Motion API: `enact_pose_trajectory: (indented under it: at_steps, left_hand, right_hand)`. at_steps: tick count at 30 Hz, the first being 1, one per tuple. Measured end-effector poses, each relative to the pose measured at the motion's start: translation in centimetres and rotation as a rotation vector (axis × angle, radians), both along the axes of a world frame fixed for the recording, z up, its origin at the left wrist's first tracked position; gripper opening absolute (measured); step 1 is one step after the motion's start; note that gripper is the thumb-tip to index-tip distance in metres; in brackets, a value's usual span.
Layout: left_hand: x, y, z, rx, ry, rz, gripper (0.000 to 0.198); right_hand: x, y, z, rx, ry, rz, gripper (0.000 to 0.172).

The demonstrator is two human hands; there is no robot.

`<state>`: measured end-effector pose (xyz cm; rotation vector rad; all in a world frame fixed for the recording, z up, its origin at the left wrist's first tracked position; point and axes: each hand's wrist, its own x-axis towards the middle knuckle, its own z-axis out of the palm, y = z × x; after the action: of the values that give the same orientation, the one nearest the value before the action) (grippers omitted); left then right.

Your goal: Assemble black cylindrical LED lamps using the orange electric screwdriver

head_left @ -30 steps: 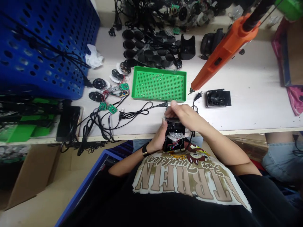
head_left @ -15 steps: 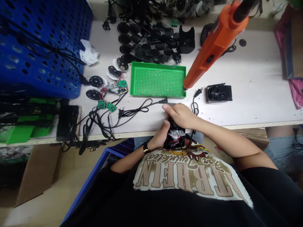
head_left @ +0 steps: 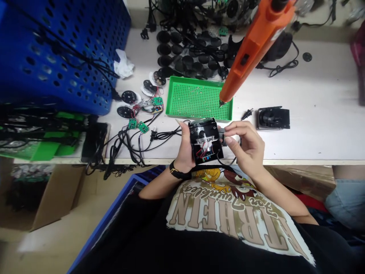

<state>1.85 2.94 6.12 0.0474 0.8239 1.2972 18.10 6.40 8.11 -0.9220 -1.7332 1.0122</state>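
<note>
Head view: the black open housing (head_left: 205,141) sits between the hands, red wiring exposed, its long axis running away from the wearer with a slight tilt. The left hand (head_left: 185,146) grips its left side; the right hand (head_left: 245,146) pinches a small dark part (head_left: 224,140) at its right edge. The front edge of the desk (head_left: 313,161) lies just below the hands, the green perforated tray (head_left: 196,99) just beyond them, under the tip of an orange electric screwdriver (head_left: 251,49); open desk extends right of the right hand toward a black plastic casing (head_left: 273,118).

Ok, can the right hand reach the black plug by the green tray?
Probably yes: the right hand sits below the plug, with nothing standing between them, though its fingers would first leave the black housing.
</note>
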Motion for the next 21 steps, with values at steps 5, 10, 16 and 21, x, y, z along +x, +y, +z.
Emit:
enact_pose_trajectory:
  at_steps: [5,10,16,21]
  left_hand:
    - [0.5,-0.4,0.6,0.042,0.012,0.017,0.099]
    - [0.6,-0.8,0.7,0.117,-0.012,-0.013,0.105]
    - [0.6,-0.6,1.6,0.099,-0.036,-0.026,0.109]
    - [0.8,-0.8,1.7,0.124,-0.057,-0.017,0.103]
  right_hand:
    - [-0.1,-0.7,-0.8,-0.167,0.108,-0.005,0.007]
    - [0.0,-1.3,-1.3,-0.237,0.164,0.012,0.010]
    - [0.0,-1.6,-1.3,-0.180,0.127,0.011,0.010]
    - [-0.1,-1.7,-1.1,-0.064,0.097,0.017,0.012]
